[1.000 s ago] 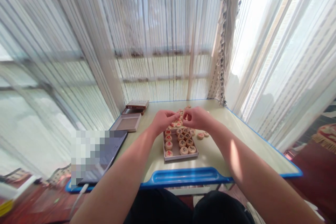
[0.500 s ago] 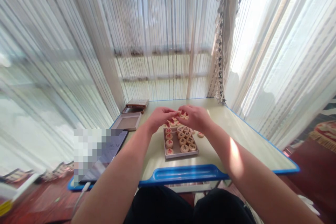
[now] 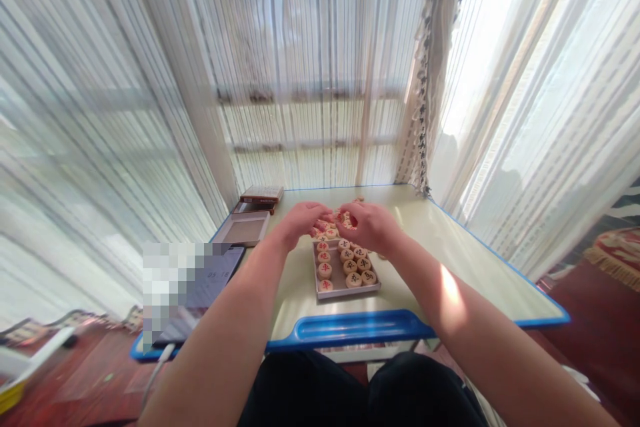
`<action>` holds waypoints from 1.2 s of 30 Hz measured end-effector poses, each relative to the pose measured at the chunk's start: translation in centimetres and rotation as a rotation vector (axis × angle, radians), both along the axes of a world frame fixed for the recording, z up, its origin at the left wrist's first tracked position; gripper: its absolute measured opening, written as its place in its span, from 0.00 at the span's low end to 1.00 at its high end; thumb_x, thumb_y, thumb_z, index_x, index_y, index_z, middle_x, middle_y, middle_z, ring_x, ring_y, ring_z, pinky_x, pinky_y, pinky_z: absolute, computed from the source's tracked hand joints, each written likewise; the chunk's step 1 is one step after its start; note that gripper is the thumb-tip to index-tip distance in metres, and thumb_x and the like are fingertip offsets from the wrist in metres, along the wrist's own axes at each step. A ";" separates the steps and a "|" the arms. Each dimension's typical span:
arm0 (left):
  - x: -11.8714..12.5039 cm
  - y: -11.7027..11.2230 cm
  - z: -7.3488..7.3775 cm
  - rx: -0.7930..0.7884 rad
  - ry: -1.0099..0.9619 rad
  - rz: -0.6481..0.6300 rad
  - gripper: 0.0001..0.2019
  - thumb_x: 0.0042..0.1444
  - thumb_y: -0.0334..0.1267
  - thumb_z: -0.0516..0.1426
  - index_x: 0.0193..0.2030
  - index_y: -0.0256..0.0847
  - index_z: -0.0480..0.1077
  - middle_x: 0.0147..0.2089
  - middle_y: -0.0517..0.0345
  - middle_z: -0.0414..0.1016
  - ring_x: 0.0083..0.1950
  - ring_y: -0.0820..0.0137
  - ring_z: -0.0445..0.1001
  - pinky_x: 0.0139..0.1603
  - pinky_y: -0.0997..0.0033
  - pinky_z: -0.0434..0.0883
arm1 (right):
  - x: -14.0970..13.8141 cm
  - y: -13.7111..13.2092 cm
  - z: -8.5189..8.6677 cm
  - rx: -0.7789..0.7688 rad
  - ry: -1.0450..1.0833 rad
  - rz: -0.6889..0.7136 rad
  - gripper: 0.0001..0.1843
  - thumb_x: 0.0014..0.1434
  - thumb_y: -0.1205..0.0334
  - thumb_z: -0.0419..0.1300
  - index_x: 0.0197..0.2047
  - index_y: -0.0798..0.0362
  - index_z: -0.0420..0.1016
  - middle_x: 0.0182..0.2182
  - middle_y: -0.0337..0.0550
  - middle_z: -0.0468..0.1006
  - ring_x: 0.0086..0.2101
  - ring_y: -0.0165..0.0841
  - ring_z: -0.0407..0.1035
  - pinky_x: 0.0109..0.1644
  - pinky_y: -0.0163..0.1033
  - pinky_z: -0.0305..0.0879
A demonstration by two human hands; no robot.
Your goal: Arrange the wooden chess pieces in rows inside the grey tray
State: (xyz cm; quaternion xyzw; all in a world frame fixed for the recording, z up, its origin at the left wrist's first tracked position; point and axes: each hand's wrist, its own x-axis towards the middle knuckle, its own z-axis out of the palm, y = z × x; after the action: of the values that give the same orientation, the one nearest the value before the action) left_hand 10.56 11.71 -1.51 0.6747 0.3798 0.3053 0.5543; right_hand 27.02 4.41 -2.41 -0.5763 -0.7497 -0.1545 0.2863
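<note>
Over a cluster of loose xiangqi pieces [image 3: 331, 233] on the table is my left hand [image 3: 306, 220], its fingers stretched and slightly spread, with nothing held that I can see. Facing it, my right hand [image 3: 370, 223] has thumb and fingers bent toward each other around a pale xiangqi piece [image 3: 341, 215], which is partly hidden. Just below both hands sits a shallow open box [image 3: 345, 293]. Red-marked pieces [image 3: 325, 271] line its left side. Black-marked pieces [image 3: 353, 279] fill two columns on the right, and bare box floor shows between.
A phone or tablet [image 3: 215, 280] with a cable lies at the table's left. Behind it are a shallow box lid [image 3: 245, 228] and stacked flat boxes [image 3: 261, 195]. The table [image 3: 450, 267] has a blue edge and a front groove [image 3: 360, 327]. Curtains hang behind.
My hands have drawn slightly apart; their fingertips were almost meeting over a piece. More loose pieces show between them. The view has shifted slightly.
</note>
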 end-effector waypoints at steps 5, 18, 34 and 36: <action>-0.4 0.8 -0.1 0.076 -0.019 0.138 0.11 0.45 0.41 0.56 0.32 0.35 0.70 0.33 0.53 0.76 0.22 0.80 0.60 0.19 0.78 0.55 | 0.1 -2.0 1.5 -0.144 0.151 0.109 0.09 0.51 0.57 0.57 0.34 0.53 0.73 0.24 0.37 0.73 0.24 0.26 0.63 0.30 0.33 0.56; -4.4 -7.2 -2.2 0.796 0.287 0.172 0.10 0.52 0.38 0.53 0.32 0.38 0.75 0.31 0.56 0.75 0.31 0.71 0.69 0.35 0.72 0.64 | -3.5 -7.0 -2.8 0.008 0.109 0.332 0.03 0.51 0.64 0.57 0.31 0.52 0.71 0.21 0.39 0.70 0.28 0.31 0.61 0.34 0.37 0.59; -6.1 -10.0 -4.8 0.714 0.169 0.117 0.10 0.48 0.37 0.57 0.35 0.37 0.76 0.34 0.57 0.70 0.23 0.79 0.59 0.26 0.77 0.61 | -4.2 -7.1 -3.8 0.082 -0.039 0.303 0.08 0.52 0.59 0.57 0.33 0.53 0.74 0.28 0.44 0.72 0.33 0.34 0.61 0.42 0.40 0.59; -6.1 -10.2 -4.7 0.726 0.198 0.093 0.10 0.48 0.38 0.57 0.34 0.37 0.76 0.33 0.57 0.71 0.23 0.79 0.59 0.27 0.76 0.61 | -4.4 -7.3 -3.8 0.086 -0.058 0.297 0.08 0.51 0.60 0.57 0.34 0.52 0.74 0.29 0.43 0.73 0.33 0.34 0.61 0.42 0.40 0.58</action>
State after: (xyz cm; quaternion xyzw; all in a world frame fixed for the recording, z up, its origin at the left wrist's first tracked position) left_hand 4.47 1.49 -6.21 0.8355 0.3287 0.3783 0.2253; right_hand 22.62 -2.85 -6.22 -0.4419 -0.8272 -0.1588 0.3087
